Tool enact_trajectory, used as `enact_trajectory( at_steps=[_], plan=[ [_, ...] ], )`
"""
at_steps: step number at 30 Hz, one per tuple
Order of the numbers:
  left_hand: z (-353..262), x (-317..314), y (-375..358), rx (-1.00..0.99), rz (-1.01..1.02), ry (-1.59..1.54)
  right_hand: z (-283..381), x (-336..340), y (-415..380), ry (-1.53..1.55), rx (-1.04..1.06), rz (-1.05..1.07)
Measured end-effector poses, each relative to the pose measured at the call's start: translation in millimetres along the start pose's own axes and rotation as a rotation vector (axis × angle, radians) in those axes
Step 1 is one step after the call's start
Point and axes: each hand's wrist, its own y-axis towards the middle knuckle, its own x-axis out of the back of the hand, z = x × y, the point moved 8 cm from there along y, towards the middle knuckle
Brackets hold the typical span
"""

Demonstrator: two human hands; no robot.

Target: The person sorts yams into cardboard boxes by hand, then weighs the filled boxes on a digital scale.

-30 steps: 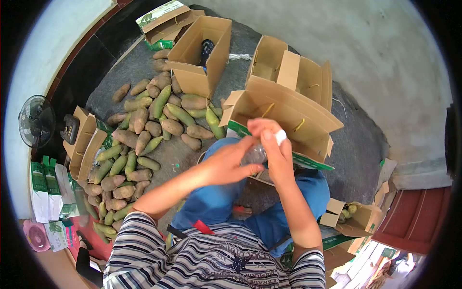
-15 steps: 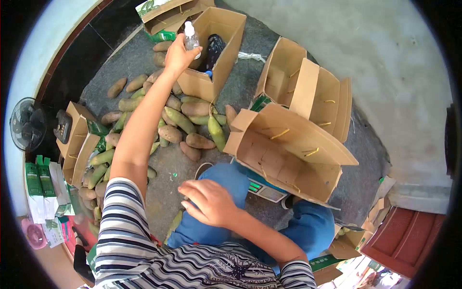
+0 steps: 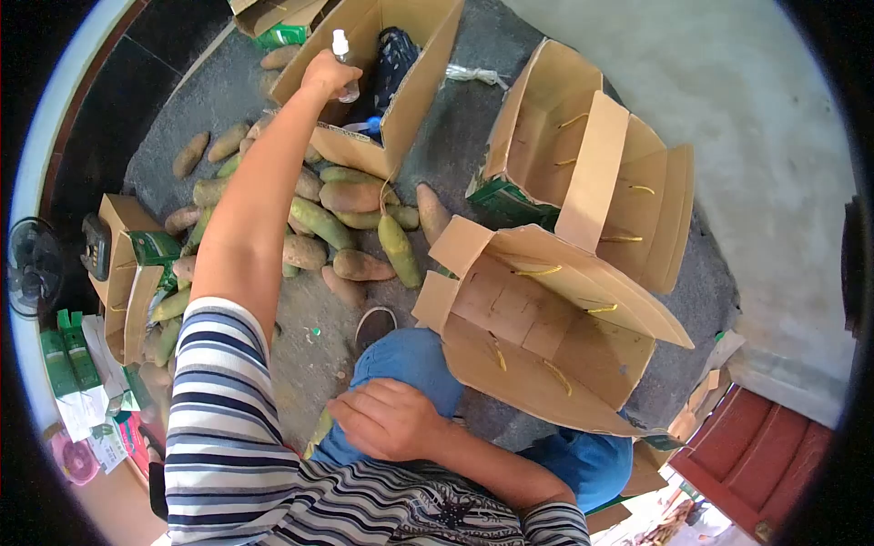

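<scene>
My left hand reaches far out at the upper left and is closed around a clear spray bottle with a white top. The bottle is over the opening of a tall cardboard box. Inside that box lies a dark patterned cloth-like item, with something blue near its lower edge. My right hand rests by my bent knee, its fingers curled together. Its palm is hidden, and nothing shows in it.
Large green and brown tubers lie heaped on the grey floor. Open cardboard boxes with yellow cord handles stand at the right. A fan and another box are at the left, and a red door is at the lower right.
My left hand has moved slightly up and left with the spray bottle. My right hand has gone from spread fingers to curled ones. The view has shifted, and the nearest box now hides the scale.
</scene>
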Motion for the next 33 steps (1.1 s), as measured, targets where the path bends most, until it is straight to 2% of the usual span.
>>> enact_trajectory(
  at_steps=[6, 9, 10, 11, 13, 17, 19, 20, 22, 24, 25, 27, 33],
  plan=[
    [18, -24, 19, 0.039, 0.087, 0.08, 0, 5, 0, 0.028, 0.017, -0.013],
    [18, -9, 25, 0.069, -0.009, 0.131, 4, 7, -1, 0.051, 0.005, -0.012],
    [7, 6, 25, -0.122, -0.224, 0.269, 5, 7, -2, 0.049, 0.008, -0.013],
    [7, 14, 24, -0.172, -0.317, 0.194, 6, 7, -3, 0.049, 0.011, -0.015],
    [-5, 42, -7, -0.268, -0.503, 0.041, 9, 7, -6, 0.025, 0.025, -0.017],
    [11, 82, -106, -0.558, -0.643, -0.337, 14, 7, -11, -0.043, 0.072, -0.054],
    [50, 78, -164, -0.453, -0.619, -0.41, 19, 5, -15, -0.051, 0.085, -0.085],
    [67, 70, -197, -0.446, -0.629, -0.273, 20, 5, -16, -0.055, 0.088, -0.103],
    [132, 20, -234, -0.249, -0.346, -0.101, 25, 4, -20, -0.077, 0.099, -0.115],
    [177, -33, -289, -0.195, 0.089, 0.157, 32, 2, -18, -0.084, 0.111, -0.1],
    [236, -74, -312, -0.195, 0.277, 0.428, 36, 2, -18, -0.089, 0.113, -0.089],
    [270, -107, -371, -0.078, 0.626, 0.757, 43, 2, -20, -0.118, 0.119, -0.079],
    [304, -116, -434, 0.033, 0.564, 0.564, 57, -3, -37, -0.248, 0.142, -0.109]
  ],
)
